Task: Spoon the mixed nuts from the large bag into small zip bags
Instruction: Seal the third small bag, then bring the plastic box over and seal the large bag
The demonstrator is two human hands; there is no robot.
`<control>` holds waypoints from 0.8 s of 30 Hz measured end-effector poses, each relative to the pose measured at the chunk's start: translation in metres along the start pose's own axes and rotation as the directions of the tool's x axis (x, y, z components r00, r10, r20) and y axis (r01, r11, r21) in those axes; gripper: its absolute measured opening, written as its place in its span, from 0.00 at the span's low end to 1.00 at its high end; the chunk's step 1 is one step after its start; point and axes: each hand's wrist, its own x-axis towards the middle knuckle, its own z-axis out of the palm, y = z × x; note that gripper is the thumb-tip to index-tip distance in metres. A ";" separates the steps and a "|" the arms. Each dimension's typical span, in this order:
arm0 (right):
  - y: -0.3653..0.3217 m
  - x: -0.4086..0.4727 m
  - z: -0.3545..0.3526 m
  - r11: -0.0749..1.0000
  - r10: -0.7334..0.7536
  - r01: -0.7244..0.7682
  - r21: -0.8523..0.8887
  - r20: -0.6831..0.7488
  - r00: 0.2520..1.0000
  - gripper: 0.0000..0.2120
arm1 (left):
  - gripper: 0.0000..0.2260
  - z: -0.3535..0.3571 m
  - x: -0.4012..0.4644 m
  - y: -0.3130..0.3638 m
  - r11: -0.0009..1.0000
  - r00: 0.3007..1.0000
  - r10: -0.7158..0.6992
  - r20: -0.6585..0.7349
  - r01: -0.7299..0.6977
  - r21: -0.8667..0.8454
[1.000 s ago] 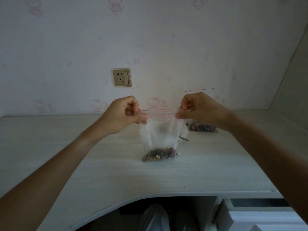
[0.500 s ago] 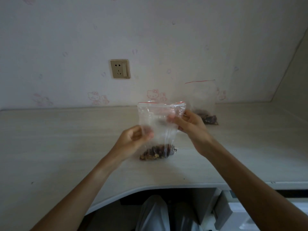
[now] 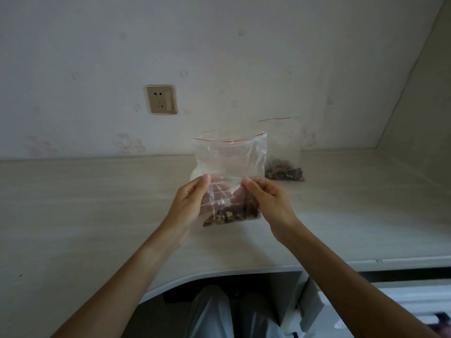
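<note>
Hands: left hand (image 3: 189,203) & right hand (image 3: 266,203) both pinch small zip bag (image 3: 229,162) w/ nuts (image 3: 229,215).

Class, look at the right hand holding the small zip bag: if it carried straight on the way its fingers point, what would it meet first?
The right hand points up and leftward, so it would probably meet the small zip bag it already pinches, then perhaps the left hand. Depth is unclear.

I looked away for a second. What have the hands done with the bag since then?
Both hands (left, right) let go of the zip strip and slid down to pinch the small bag at mid-height. The second bag by the wall stayed put.
</note>
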 end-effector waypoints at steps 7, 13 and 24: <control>-0.026 0.033 -0.074 0.997 -0.082 0.078 -0.025 -0.325 0.942 0.22 | 0.09 0.012 0.017 -0.048 0.733 0.939 0.199 0.280 -0.332 0.594; -0.014 0.086 -0.117 0.999 -0.036 0.033 -0.015 -0.440 0.897 0.15 | 0.11 0.010 0.016 -0.063 0.374 0.847 0.194 0.495 -0.530 0.761; 0.043 0.135 -0.130 0.972 -0.047 -0.072 -0.222 -0.489 0.871 0.15 | 0.09 0.014 0.016 -0.064 0.414 0.864 0.208 0.457 -0.502 0.760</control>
